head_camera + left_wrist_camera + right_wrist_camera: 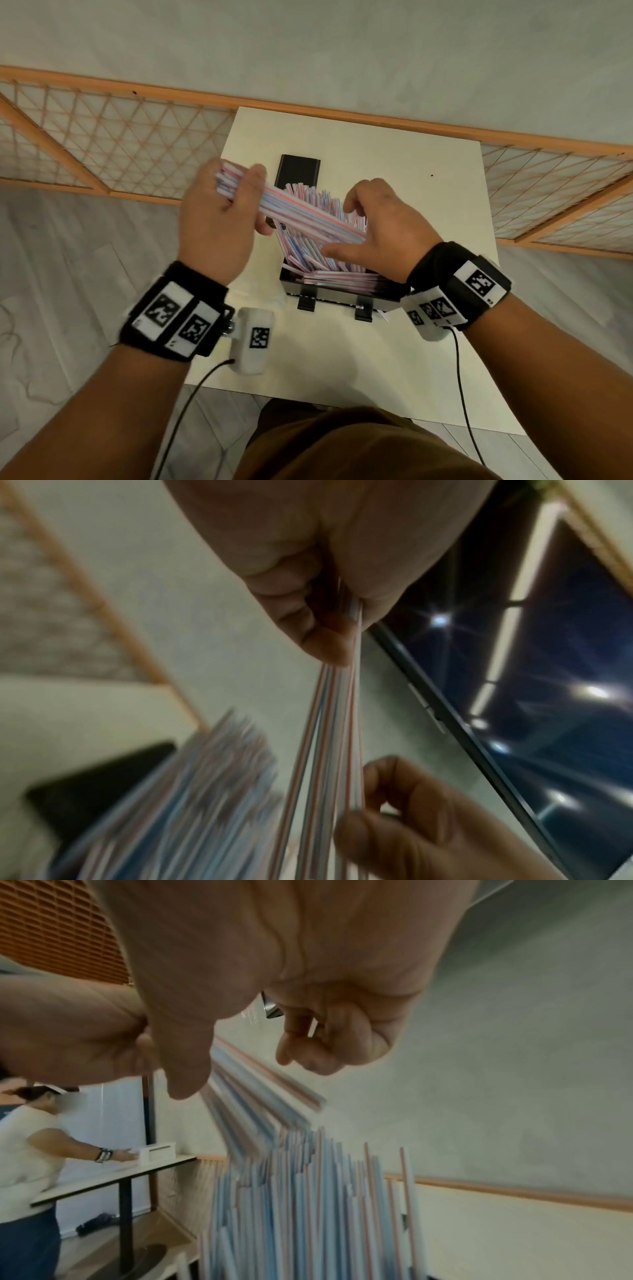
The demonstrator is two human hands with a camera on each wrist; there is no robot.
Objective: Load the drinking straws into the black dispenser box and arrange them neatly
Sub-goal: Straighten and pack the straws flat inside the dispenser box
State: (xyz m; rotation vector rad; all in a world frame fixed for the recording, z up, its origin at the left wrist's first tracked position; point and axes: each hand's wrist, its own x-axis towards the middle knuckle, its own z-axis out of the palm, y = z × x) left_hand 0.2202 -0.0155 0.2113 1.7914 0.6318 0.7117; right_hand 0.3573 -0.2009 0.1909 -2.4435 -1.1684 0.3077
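My left hand (236, 202) grips a bundle of striped straws (301, 216) by one end and holds it slanted above the black dispenser box (329, 299). The box holds many straws (308, 246), which lean upright, and some lie flat at its front. My right hand (376, 233) is at the bundle's lower end, fingers loosely curved with the thumb out, touching it. The left wrist view shows the left hand (308, 601), the bundle (329, 737) and right fingers (404, 818) against it. In the right wrist view the bundle (260, 1096) ends over the standing straws (308, 1204).
The box sits mid-way on a small white table (411, 171), its black lid (298, 168) behind it. A wooden lattice rail (102, 144) runs behind the table. Wrist-camera cables (462, 377) hang over the near edge. Another person (31, 1150) works at a far table.
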